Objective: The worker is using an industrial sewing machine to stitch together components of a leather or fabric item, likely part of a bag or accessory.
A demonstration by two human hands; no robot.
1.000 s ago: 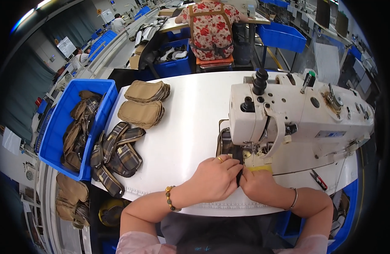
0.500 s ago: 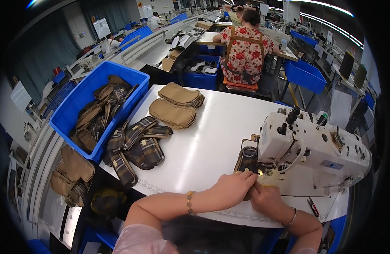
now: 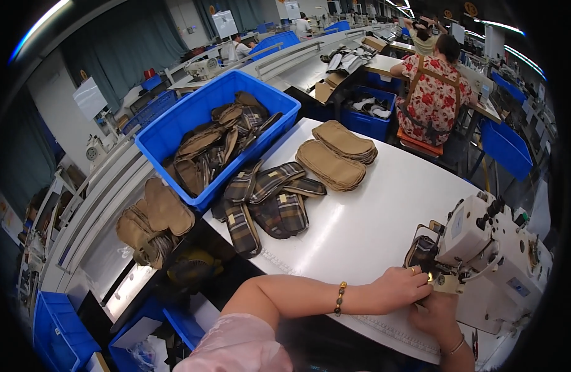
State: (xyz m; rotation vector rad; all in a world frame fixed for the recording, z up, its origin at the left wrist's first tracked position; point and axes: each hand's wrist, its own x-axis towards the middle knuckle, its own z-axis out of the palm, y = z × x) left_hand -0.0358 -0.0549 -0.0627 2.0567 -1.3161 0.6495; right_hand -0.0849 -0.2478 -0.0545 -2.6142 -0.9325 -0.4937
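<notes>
A white sewing machine (image 3: pixel 483 242) stands at the right of the white table. A dark plaid fabric piece (image 3: pixel 420 253) with a tan edge lies at its head, beside the lit needle area. My left hand (image 3: pixel 404 290) is closed, its fingertips pressed on the near end of this piece. Just in front and to the right, my right hand (image 3: pixel 438 315) is closed on the same end, with the fingers partly hidden by the left ones. Most of the held edge is covered by my hands.
Several plaid pieces (image 3: pixel 279 198) lie on the table's left, near two stacks of tan oval pieces (image 3: pixel 332 164). A filled blue bin (image 3: pixel 202 201) stands beyond them. More tan pieces (image 3: pixel 167 208) lie left. A person (image 3: pixel 431 99) sits ahead at another table.
The view has swung left, so the table and machine appear farther right. Both hands stay together at the machine head, on the fabric.
</notes>
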